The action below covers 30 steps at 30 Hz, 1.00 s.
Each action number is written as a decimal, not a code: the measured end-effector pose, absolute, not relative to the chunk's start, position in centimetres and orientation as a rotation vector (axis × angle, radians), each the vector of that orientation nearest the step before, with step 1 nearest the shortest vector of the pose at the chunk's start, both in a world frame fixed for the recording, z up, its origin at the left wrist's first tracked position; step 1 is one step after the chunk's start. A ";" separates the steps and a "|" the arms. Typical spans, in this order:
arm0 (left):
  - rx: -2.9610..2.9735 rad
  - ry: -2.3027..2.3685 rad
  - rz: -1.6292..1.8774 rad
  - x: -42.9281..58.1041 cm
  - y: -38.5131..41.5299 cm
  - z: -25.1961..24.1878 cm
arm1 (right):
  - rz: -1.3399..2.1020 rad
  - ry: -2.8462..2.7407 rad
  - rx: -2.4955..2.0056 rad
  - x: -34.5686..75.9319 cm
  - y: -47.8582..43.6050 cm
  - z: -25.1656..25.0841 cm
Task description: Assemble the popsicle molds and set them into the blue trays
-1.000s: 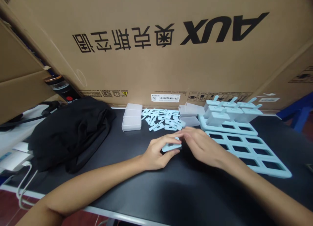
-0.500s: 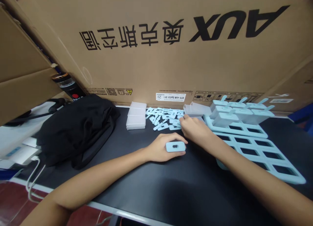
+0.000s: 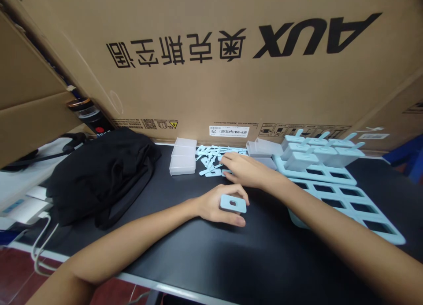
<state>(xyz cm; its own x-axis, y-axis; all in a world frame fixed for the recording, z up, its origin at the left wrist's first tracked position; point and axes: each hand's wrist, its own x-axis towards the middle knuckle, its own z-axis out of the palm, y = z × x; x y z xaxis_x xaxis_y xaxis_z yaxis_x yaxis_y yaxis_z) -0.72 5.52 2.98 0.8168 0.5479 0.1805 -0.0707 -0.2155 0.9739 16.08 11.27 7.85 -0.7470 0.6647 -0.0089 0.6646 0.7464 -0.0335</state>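
My left hand (image 3: pixel 214 206) is wrapped round an ice pop mold (image 3: pixel 233 203), whose pale blue lid with an oval slot faces up; the mold's body is mostly hidden by the fingers. Beyond it, my right hand (image 3: pixel 246 168) reaches over a pile of light blue sticks and lids (image 3: pixel 211 157). Its fingers are stretched out and apart at the pile's near right side, thumb beside a lid (image 3: pixel 226 172). Nothing shows in its grasp. Clear mold cups lie left of the pile (image 3: pixel 183 156) and more lie right of it (image 3: pixel 264 147).
On the right, pale blue racks (image 3: pixel 355 199) lie on the black table (image 3: pixel 198 261), with several lidded molds with sticks (image 3: pixel 325 153) at the back. A black bag (image 3: pixel 102 177) and a dark bottle (image 3: pixel 90 116) are at left. A large cardboard box (image 3: pixel 185 89) stands behind.
My right hand has moved left over the pile and its fingers have spread. The mold in my left hand has tilted and come slightly nearer, with that hand's fingers looser.
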 end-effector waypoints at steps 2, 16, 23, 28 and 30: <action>1.646 0.303 0.568 -0.8 5.6 2.9 | 0.124 -2.978 -0.936 15.1 12.2 7.4; 1.550 0.333 0.587 -0.6 5.8 2.3 | 0.334 -2.843 -1.009 16.1 14.3 5.8; 1.534 0.385 0.638 -0.3 5.7 2.5 | 0.771 -2.555 -1.030 18.9 11.6 9.3; 1.644 0.433 0.720 0.0 5.6 2.5 | 1.183 -2.164 -0.982 20.8 8.4 11.2; 1.662 0.474 0.741 0.1 5.5 2.5 | 1.250 -2.101 -0.957 20.8 7.2 11.3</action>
<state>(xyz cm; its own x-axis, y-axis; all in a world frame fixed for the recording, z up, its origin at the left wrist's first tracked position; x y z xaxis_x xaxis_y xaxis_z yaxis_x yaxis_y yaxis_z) 0.11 5.52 2.49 0.7145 0.6661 0.2140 -0.0842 -0.2218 0.9715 20.82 7.17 11.29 -0.6210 0.7806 0.0706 0.3103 0.3275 -0.8925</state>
